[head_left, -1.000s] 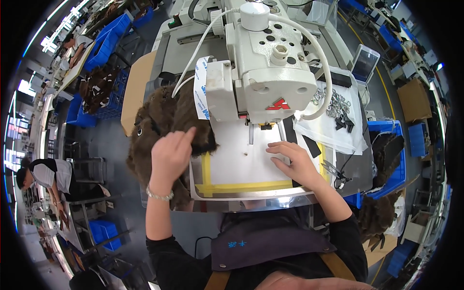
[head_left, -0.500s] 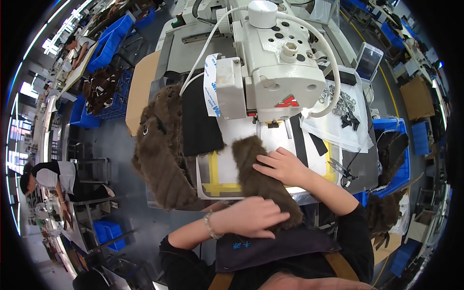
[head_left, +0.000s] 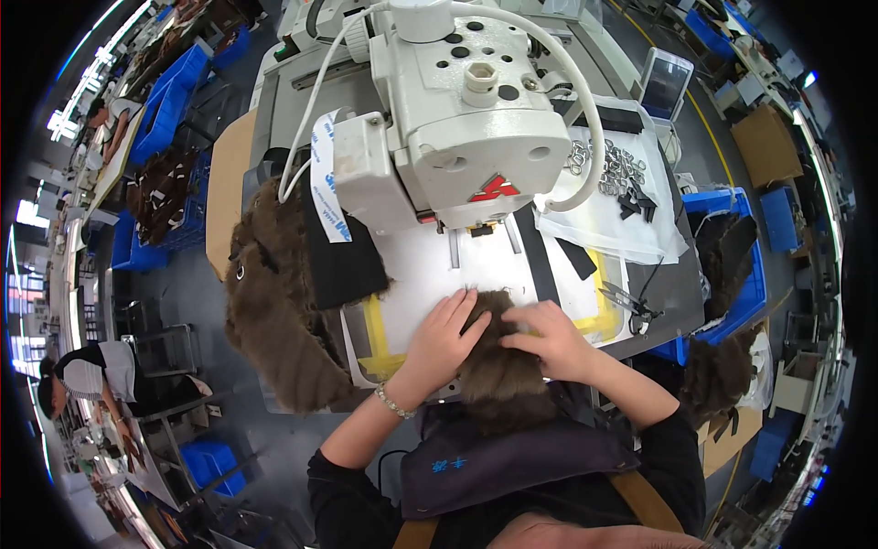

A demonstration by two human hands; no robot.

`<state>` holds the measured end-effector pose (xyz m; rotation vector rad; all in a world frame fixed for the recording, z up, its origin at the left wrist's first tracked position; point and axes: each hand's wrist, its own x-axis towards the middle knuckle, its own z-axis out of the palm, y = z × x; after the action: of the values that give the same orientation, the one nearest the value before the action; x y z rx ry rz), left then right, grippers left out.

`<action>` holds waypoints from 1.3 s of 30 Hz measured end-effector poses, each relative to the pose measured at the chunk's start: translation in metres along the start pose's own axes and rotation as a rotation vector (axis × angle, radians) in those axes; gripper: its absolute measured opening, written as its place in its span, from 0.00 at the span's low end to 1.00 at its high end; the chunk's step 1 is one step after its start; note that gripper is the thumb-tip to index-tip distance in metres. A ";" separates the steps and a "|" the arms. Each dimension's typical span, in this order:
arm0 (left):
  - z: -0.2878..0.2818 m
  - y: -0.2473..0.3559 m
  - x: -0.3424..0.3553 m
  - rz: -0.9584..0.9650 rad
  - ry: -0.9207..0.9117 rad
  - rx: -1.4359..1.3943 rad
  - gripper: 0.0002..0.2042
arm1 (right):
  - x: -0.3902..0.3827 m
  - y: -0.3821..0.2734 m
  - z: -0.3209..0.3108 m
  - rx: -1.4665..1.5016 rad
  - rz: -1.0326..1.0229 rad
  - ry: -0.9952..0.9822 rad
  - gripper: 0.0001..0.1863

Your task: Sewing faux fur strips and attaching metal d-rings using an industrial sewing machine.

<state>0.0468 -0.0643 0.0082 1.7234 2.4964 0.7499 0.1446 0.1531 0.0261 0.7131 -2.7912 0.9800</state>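
Note:
A strip of brown fur (head_left: pixel 501 375) lies lengthwise over the front edge of the white work plate (head_left: pixel 416 265), its near end by my apron. My left hand (head_left: pixel 441 340) rests along the strip's left edge, fingers stretched out and the thumb apart on the fur. From the right, my right hand (head_left: pixel 556 342) has its fingers bent and closed at the strip's upper right side; its fingertips are partly sunk in the pile. Beyond both hands stands the white sewing machine head (head_left: pixel 485 137), its needle area (head_left: pixel 481 230) just above the plate.
More brown fur (head_left: pixel 283 339) hangs at the left beside a black fabric piece (head_left: pixel 347 265). At right lie scissors (head_left: pixel 626 302), metal rings (head_left: pixel 617 169) on a white sheet, and a blue crate (head_left: pixel 752 265) with fur. A person (head_left: pixel 91 371) works far left.
My left hand has moved up from the strip's near end to its upper left side. The strip has shifted nearer and straightened. My right hand has bent its fingers at its edge.

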 end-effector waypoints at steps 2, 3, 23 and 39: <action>0.000 0.000 -0.001 -0.015 0.010 -0.024 0.20 | 0.014 0.002 -0.005 0.004 0.029 0.125 0.26; 0.000 0.000 -0.001 -0.039 0.011 -0.041 0.20 | 0.020 0.002 -0.012 0.058 0.085 0.066 0.31; 0.008 0.005 -0.007 0.127 0.102 0.126 0.08 | 0.019 0.004 0.023 -0.199 -0.004 0.029 0.14; 0.003 0.010 0.001 -0.005 0.031 0.123 0.11 | 0.021 -0.002 0.020 -0.153 0.007 0.142 0.10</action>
<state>0.0562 -0.0596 0.0096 1.7548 2.6189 0.6399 0.1277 0.1315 0.0166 0.5892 -2.7097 0.7752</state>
